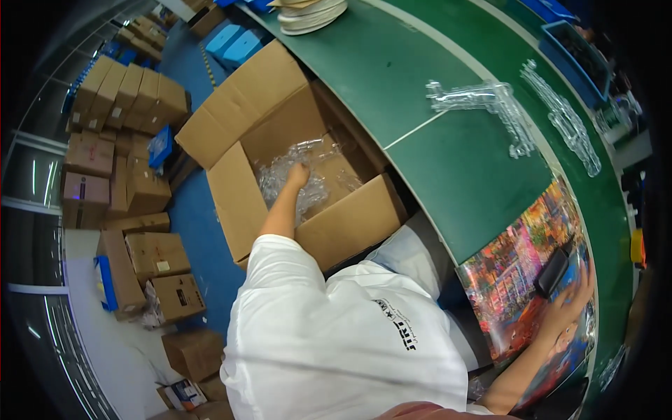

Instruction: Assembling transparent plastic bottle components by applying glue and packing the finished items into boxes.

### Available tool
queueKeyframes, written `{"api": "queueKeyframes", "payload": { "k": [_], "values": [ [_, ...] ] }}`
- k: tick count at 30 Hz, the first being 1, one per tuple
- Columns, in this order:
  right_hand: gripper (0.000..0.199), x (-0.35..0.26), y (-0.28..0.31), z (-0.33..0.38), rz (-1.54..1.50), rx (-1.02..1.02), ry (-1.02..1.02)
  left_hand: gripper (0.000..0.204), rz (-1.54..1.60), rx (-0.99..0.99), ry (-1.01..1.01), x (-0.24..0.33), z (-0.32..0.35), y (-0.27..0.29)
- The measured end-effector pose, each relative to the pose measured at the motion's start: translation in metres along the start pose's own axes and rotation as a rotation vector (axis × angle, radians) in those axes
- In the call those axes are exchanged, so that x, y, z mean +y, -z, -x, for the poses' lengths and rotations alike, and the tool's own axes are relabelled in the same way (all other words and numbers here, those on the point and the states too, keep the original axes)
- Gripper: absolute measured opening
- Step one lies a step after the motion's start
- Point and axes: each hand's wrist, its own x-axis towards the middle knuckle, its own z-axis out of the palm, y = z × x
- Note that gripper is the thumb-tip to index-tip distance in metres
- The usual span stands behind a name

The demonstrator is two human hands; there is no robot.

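My left hand (299, 175) reaches down into an open cardboard box (350, 224). Its fingers look curled closed among a heap of clear plastic pieces (311, 192); what they hold, if anything, is hidden. On the right, my right hand (572, 302) rests with fingers stretched out on a colourful printed sheet (504, 280). Beside those fingers lies a black oblong object (554, 271), too indistinct to name. Farther along the green table (420, 182) are an L-shaped group of long clear plastic parts (490, 105) and another long bundle of clear parts (563, 115).
A stack of pale round discs (311, 15) stands at the table's far end. A blue bin (577, 59) sits at the far right. Stacked cardboard cartons (129, 94) line the left side, with blue stools (241, 45) beyond the box.
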Motion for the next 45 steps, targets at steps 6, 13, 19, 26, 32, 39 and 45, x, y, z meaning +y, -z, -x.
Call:
{"api": "queueKeyframes", "payload": {
  "k": [6,13,19,26,32,39,45],
  "values": [
    [0.029,0.021,-0.023,0.008,-0.041,0.190,0.019,0.030,-0.337,-0.192,0.232,-0.077,0.022,-0.036],
    [0.028,0.024,-0.033,0.013,-0.117,0.401,-0.160,0.033,-0.516,-0.138,-0.168,-0.033,0.018,-0.023],
    [0.028,0.033,-0.034,0.018,-0.080,0.415,-0.165,0.034,-0.399,0.722,0.073,-0.024,-0.001,-0.003],
    [0.028,0.034,-0.036,0.016,-0.109,0.421,-0.144,0.046,-0.297,0.593,0.052,-0.022,0.005,0.003],
    [0.028,0.037,-0.036,0.017,-0.120,0.392,-0.150,0.069,-0.674,0.183,-0.327,-0.014,0.024,-0.009],
    [0.027,0.038,-0.032,0.020,-0.121,0.383,-0.187,0.080,-0.634,0.161,0.134,0.004,0.015,0.010],
    [0.026,0.043,-0.035,0.021,-0.185,0.361,-0.228,0.047,-0.618,0.121,0.150,-0.043,-0.004,0.005]
  ]
}}
